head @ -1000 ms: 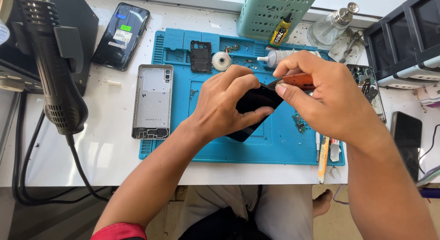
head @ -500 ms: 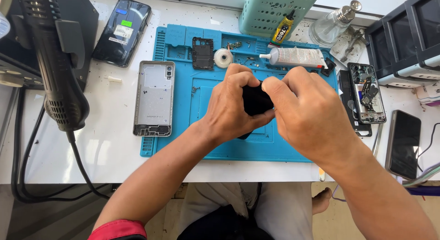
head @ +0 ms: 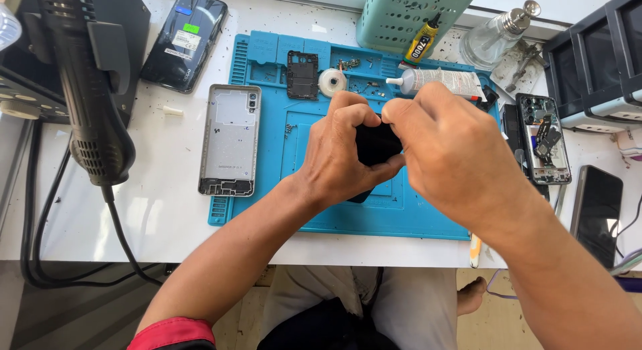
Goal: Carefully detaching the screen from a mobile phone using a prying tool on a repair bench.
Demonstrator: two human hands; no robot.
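Note:
Both hands meet over the blue work mat. My left hand is curled around a black phone, gripping it from the left. My right hand presses on the same phone from the right, thumb and fingers pinched at its top edge. Only a small dark patch of the phone shows between the two hands; the rest is hidden.
A silver phone back cover lies at the mat's left edge, a black phone beyond it. A hot-air gun hangs at left. Glue tube, tape roll, opened phone frame, green basket, glass bottle surround the mat.
The red-handled tool seen a second ago in my right hand is out of sight. Both hands have closed tighter around the black phone, which is more hidden now.

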